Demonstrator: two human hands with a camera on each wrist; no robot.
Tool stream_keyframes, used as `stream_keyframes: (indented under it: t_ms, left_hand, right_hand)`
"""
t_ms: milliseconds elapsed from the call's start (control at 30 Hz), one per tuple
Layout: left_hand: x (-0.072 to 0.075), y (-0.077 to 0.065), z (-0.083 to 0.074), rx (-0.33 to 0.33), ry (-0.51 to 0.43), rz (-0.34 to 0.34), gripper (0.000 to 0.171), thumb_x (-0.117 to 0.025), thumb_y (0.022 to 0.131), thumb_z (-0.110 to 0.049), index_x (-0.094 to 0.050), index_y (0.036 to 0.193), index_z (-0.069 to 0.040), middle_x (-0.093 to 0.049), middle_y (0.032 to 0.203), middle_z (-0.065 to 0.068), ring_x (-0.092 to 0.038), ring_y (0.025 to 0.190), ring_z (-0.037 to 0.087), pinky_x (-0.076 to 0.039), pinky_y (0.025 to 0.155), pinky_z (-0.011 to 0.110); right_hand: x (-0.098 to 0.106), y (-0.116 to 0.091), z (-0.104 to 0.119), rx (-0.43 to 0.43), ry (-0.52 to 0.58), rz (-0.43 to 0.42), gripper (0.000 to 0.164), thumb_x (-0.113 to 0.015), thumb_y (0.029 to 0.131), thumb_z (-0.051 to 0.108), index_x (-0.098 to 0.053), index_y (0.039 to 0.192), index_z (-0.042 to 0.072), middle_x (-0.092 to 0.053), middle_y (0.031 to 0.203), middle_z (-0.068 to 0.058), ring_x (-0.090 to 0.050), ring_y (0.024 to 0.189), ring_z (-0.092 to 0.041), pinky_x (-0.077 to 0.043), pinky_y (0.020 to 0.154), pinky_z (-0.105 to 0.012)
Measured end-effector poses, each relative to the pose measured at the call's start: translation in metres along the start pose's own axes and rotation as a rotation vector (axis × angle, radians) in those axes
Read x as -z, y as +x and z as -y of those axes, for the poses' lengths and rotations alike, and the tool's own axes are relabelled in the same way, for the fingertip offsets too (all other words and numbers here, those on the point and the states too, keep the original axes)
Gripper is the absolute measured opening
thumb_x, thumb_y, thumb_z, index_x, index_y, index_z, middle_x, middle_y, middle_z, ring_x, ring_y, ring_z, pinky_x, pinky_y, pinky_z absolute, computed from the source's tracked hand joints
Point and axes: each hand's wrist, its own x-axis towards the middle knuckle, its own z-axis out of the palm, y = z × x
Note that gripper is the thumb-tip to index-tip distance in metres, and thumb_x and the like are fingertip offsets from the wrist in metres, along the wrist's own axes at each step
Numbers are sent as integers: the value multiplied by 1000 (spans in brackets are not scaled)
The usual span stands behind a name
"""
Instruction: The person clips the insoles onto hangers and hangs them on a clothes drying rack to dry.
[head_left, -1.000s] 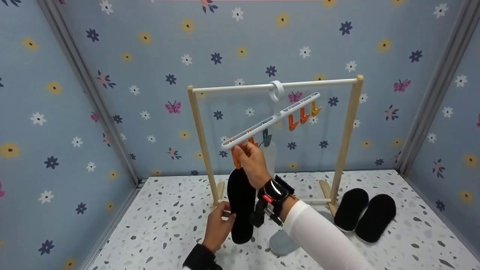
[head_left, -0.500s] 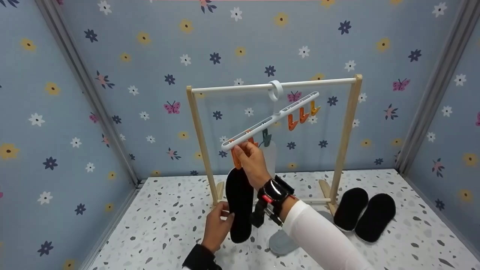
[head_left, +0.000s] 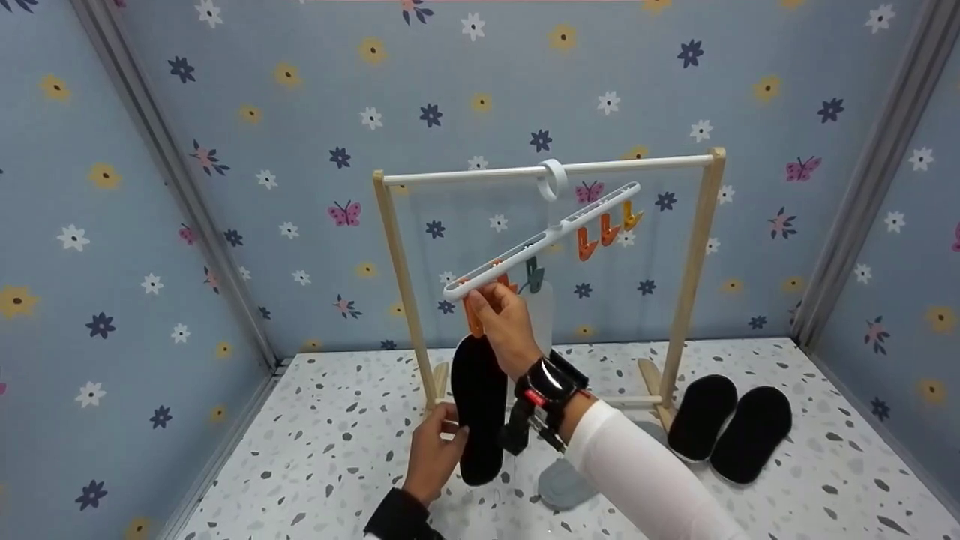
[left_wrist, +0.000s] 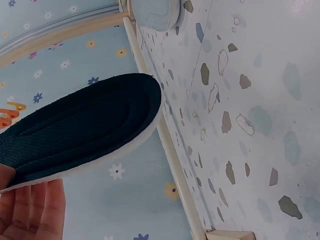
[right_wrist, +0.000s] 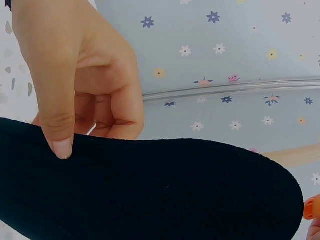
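A black insole [head_left: 480, 409] with a white underside hangs upright below an orange clip [head_left: 473, 315] at the near end of a white clip hanger [head_left: 510, 259]. My left hand [head_left: 435, 454] pinches its left edge, thumb on the black face and fingers behind; the left wrist view shows the insole's rounded lower end [left_wrist: 135, 100] free. At the hanger my right hand [head_left: 510, 326] holds the orange clip between thumb and fingers. In the right wrist view the insole's upper end meets this clip [right_wrist: 311, 207], and my left hand [right_wrist: 80, 75] shows large.
The hanger hangs from a wooden rack's white bar [head_left: 465, 176]. Further clips hang along it; a dark green one [head_left: 534, 277] holds a pale insole [head_left: 540, 315]. Two black insoles [head_left: 752, 435] lie on the speckled table at right. A grey rounded piece [head_left: 564, 486] lies near my right sleeve.
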Motion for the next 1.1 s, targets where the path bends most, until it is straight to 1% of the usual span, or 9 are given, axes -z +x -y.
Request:
stream_keyframes:
  t_ms: [33,133,233,267,400,700,867,967,1100]
  left_hand:
    - [1,-1,-4,1,2,2,15,-60,87,1,-60,101,-5,-60,95,9,-61,85,21,-52,63,27]
    - [1,-1,-4,-5,11,3,15,-59,87,2,-60,101,-4,-60,94,10,-61,84,21,-52,63,26]
    - [1,-1,-4,-21,6,2,15,-59,87,2,-59,100,-5,-60,94,10,-61,84,21,-53,63,27]
    - [1,0,1,-24,4,0,14,-59,88,1,-59,100,-6,-60,94,9,-61,84,20,-53,63,27]
    - [2,0,1,-27,8,-7,13,-59,87,-1,-59,99,-8,-60,94,8,-61,85,21,-53,63,27]
    - [3,-2,-2,-38,20,-16,15,-60,87,1,-59,100,-7,-60,94,8,-62,85,22,-52,64,26]
    - [7,-10,-27,-49,21,0,15,-58,86,7,-58,98,-2,-59,92,11,-62,84,27,-52,64,27]
    - [9,-15,-42,-53,30,4,15,-57,85,8,-58,98,1,-58,91,14,-61,85,29,-51,64,27]
    - [10,-16,-41,-47,31,8,15,-57,85,8,-59,99,0,-59,92,13,-62,85,29,-51,65,26]
  right_hand:
    - [0,0,0,1,-3,1,27,-52,97,14,-57,114,-6,-60,108,-13,-54,96,-17,-46,88,-30]
    - [1,0,0,9,-6,-1,26,-53,96,14,-58,112,-6,-61,104,-11,-54,92,-16,-46,83,-28]
    - [0,1,0,20,8,-11,22,-53,96,12,-59,108,-6,-60,92,-5,-53,81,-14,-44,70,-24]
    - [-1,1,0,24,12,-13,21,-53,96,11,-59,106,-6,-59,89,-4,-52,77,-13,-43,67,-23]
    - [-2,0,0,32,29,-16,18,-53,96,10,-58,101,-6,-56,81,-1,-49,70,-11,-39,60,-22]
    - [-4,0,2,29,41,-17,18,-53,96,10,-58,102,-7,-53,78,-2,-47,66,-13,-37,57,-23]
    - [-4,0,2,42,54,-9,18,-53,96,11,-57,101,-6,-49,73,-3,-44,61,-14,-36,54,-23]
    - [-4,-1,2,36,45,-20,19,-53,96,12,-58,103,-5,-53,79,-3,-48,67,-14,-39,58,-24]
    - [-5,-1,2,22,18,-36,21,-53,96,12,-59,106,-5,-59,93,-5,-52,82,-15,-44,71,-24]
